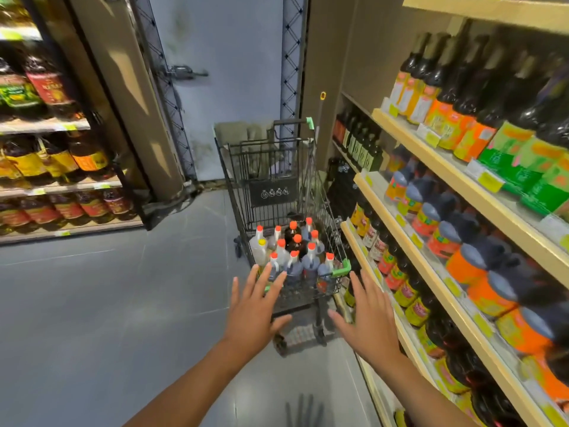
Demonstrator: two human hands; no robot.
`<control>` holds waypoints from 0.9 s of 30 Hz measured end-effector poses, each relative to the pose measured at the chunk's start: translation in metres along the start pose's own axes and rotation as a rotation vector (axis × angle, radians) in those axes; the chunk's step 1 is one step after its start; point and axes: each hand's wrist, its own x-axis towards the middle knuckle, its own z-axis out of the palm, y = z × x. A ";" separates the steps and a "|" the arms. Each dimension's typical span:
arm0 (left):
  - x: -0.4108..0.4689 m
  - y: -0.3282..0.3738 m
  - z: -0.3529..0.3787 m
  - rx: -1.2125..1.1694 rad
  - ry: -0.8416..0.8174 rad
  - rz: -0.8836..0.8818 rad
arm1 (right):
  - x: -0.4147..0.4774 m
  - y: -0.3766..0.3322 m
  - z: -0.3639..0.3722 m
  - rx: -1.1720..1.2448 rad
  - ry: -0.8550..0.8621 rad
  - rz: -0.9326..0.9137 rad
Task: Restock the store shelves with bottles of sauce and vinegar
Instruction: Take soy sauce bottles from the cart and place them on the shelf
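While the cart (pixel 278 192) holds a full cluster of orange-capped bottles (pixel 295 251) at its near end, restocking looks barely begun. Both the left hand (pixel 257 306) and the right hand (pixel 371 318) reach toward it with fingers spread wide, holding nothing and touching nothing. The shelves (pixel 409 238) just right of the cart are crowded with dark sauce bottles, so every carted bottle remains to be placed.

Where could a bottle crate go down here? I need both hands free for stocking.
Bare floor lies left of the cart, between it and the left shelves. The cart's near end is packed with bottles; its far end looks emptier. The right shelves are crowded.
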 end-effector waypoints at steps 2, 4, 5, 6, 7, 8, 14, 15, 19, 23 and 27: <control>0.024 -0.008 0.001 -0.027 0.005 -0.014 | 0.029 0.000 0.005 0.024 0.012 -0.002; 0.050 -0.016 0.004 -0.045 -0.009 -0.024 | 0.058 0.001 0.013 0.015 0.001 -0.014; 0.063 -0.021 0.005 -0.050 -0.018 -0.026 | 0.072 0.001 0.017 0.011 -0.013 -0.018; 0.076 -0.026 0.007 -0.058 -0.020 -0.028 | 0.085 0.001 0.022 0.017 -0.026 -0.017; 0.090 -0.031 0.009 -0.068 -0.020 -0.033 | 0.098 0.000 0.027 0.026 -0.035 -0.012; 0.104 -0.037 0.011 -0.078 -0.028 -0.037 | 0.112 -0.001 0.032 0.032 -0.047 -0.008; 0.190 -0.082 0.025 -0.158 -0.096 -0.004 | 0.188 -0.007 0.061 0.078 -0.109 0.057; 0.204 -0.088 0.028 -0.168 -0.116 0.013 | 0.200 -0.007 0.065 0.101 -0.130 0.077; 0.256 -0.103 0.036 -0.143 -0.193 0.068 | 0.239 -0.002 0.079 0.141 -0.162 0.156; 0.296 -0.105 0.047 -0.171 -0.246 0.078 | 0.267 0.007 0.091 0.179 -0.196 0.256; 0.331 -0.109 0.062 -0.186 -0.300 0.091 | 0.304 0.022 0.110 0.191 -0.271 0.276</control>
